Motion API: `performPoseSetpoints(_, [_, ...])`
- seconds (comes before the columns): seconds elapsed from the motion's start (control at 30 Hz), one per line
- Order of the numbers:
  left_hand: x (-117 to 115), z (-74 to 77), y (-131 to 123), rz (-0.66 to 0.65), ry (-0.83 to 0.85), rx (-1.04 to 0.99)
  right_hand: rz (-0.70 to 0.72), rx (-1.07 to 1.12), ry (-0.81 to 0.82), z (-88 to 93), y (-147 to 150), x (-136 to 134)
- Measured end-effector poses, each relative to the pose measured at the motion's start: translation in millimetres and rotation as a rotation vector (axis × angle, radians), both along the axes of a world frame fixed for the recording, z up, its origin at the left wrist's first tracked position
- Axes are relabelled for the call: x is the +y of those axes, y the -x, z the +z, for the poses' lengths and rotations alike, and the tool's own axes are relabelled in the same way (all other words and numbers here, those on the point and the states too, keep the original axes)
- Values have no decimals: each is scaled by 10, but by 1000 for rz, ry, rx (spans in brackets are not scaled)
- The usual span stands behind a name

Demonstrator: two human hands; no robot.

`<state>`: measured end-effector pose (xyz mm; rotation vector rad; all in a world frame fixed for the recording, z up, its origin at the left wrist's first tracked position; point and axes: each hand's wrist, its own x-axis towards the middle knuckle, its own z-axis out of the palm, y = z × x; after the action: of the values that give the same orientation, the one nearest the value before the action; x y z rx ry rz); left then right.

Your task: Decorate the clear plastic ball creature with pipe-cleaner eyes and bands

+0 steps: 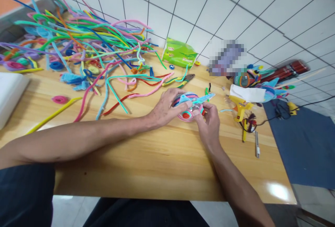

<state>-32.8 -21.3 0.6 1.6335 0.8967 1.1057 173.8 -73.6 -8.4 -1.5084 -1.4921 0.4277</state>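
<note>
Both hands meet over a round pipe-cleaner craft (186, 116), coiled in pink, blue and other colours, with a light-blue pointed piece (205, 98) sticking out to the right. My left hand (167, 107) curls round its left side, the thumb lying across the top. My right hand (210, 122) grips its right edge, thumb and fingers pressed close together. A small shiny part between the thumbs is too small to make out. Just beyond the craft lie green-and-yellow pliers (183, 81).
A big heap of coloured pipe cleaners (99, 42) covers the back left. Against the tiled wall stands a green tissue pack (179, 53). To the right are a yellow glue gun (240, 108) with its cord, a utility knife (257, 145) and a blue mat (303, 143). A white box (12, 96) sits far left.
</note>
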Motion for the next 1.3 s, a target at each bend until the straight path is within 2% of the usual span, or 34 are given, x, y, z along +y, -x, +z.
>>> performPoseSetpoints(0.13, [-4,7,-31,-28,114,-76,-18,-99,-67,40,80,-38])
performPoseSetpoints(0.27, [-1,-16,-16,-49,144,-87,-14,-136,-96,61,110,-50])
performPoseSetpoints(0.67, [35,-145,38,-150,125,-131,-5,-171,-122,51,130,-47])
performPoseSetpoints(0.87, [72,-172,35,-161,95,-148,-1,-208,-150,52,135,-40])
performPoseSetpoints(0.97, [79,-168,51,-143,68,-95,4,-225,-160,45,132,-35])
performPoseSetpoints(1.07, [107,-130,95,-70,-79,-24,6,-244,-177,37,133,-32])
performPoseSetpoints(1.17, [173,-21,162,-33,-377,6,15,-258,-194,29,139,-32])
performPoseSetpoints(1.23, [227,86,207,-71,-573,38,21,-267,-204,26,142,-35])
performPoseSetpoints(1.3, [270,196,243,-147,-665,134,24,-281,-206,26,143,-40])
